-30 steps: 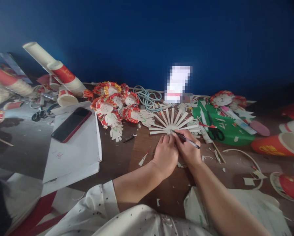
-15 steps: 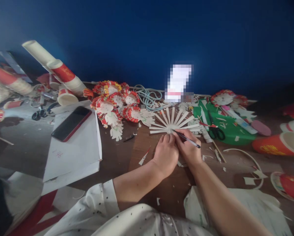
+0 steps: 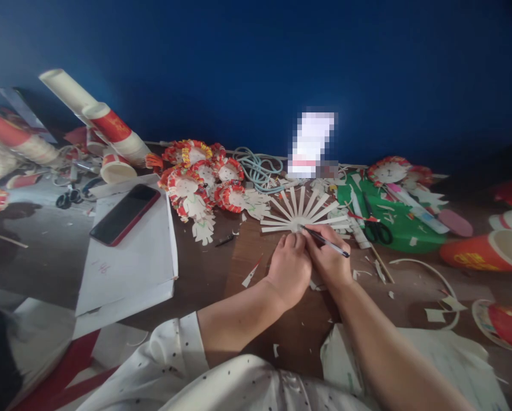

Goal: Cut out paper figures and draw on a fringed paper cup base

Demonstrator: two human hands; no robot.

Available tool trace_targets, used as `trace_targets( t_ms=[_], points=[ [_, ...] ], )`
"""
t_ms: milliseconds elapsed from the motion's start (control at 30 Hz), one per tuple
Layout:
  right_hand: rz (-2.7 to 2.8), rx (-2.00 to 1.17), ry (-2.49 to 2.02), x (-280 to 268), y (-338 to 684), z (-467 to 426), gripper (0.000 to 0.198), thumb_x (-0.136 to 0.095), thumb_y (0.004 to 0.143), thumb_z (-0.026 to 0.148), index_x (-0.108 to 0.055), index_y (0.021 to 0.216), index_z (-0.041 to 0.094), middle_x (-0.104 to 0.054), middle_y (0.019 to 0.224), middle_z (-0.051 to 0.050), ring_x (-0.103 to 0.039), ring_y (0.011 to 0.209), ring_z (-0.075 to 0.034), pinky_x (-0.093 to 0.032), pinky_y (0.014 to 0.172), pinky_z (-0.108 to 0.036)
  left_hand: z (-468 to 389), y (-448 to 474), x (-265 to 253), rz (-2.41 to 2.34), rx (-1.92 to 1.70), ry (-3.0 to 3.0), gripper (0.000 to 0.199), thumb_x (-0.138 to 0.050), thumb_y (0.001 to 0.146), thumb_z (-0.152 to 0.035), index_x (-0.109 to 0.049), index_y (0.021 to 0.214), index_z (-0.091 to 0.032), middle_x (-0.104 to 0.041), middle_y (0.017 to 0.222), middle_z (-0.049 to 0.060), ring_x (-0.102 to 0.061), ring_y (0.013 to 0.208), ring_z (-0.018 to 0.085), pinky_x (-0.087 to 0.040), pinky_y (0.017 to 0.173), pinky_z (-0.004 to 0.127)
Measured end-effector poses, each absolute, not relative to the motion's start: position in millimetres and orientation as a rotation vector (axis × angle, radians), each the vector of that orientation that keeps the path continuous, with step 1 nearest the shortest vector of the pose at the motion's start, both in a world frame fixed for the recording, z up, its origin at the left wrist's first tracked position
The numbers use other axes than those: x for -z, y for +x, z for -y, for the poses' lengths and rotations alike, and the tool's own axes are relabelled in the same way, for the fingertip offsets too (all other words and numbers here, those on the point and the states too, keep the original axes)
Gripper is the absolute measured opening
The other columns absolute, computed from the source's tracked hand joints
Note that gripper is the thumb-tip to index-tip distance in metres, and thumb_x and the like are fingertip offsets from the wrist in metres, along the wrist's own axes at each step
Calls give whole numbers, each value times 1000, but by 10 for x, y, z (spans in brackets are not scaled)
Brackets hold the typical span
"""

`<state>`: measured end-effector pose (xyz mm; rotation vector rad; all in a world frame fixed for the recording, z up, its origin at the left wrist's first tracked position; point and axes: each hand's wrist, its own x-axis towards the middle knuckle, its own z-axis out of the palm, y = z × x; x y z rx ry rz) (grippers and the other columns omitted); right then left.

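Note:
A paper cup cut into splayed white strips [image 3: 301, 206] lies fanned out on the brown table, with its round base at the near side. My left hand [image 3: 290, 265] is closed, its curled fingers pressed on the near edge of the base. In my right hand [image 3: 329, 260] is a pen [image 3: 329, 245], pinched between thumb and fingers, its tip touching the base. The two hands rest side by side, close together. What the tip draws is too small to make out, and my hands hide the base's near part.
Red-and-white paper figures [image 3: 191, 185] are heaped behind on the left, near a coiled cable [image 3: 259, 165]. A phone [image 3: 125, 215] lies on white sheets [image 3: 127, 279]. Black-handled scissors [image 3: 378, 231] rest on a green sheet [image 3: 418, 231]. A red paper cup [image 3: 474, 251] lies at right.
Hardly anything differs. Both hands and the pen stay at the base of the cut cup. At the far left edge, a thin stick and a blurred hand have shifted slightly.

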<state>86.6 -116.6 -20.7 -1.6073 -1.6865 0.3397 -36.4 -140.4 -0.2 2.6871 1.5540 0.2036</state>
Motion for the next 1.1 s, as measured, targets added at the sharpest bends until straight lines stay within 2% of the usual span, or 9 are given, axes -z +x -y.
trace_targets(
  t_ms=[500,1100],
  points=[
    [1701,-327,-1598,217,870,1164,26,-57,91,45,-70,99,23,-75,94,-6,-71,86,-22,-54,76,-33,1404,-369,-6,-1541,-190,2689,48,-47,92,-20,-51,134,2,-59,123,18,-55,112,27,-44,102,38],
    [1700,-350,-1633,189,866,1165,28,-57,90,47,-70,98,23,-75,94,-7,-70,85,-23,-54,74,-33,1408,-367,-16,-1562,-206,2680,44,-46,93,-20,-52,133,-2,-60,121,18,-55,111,25,-45,101,38]
  ],
)
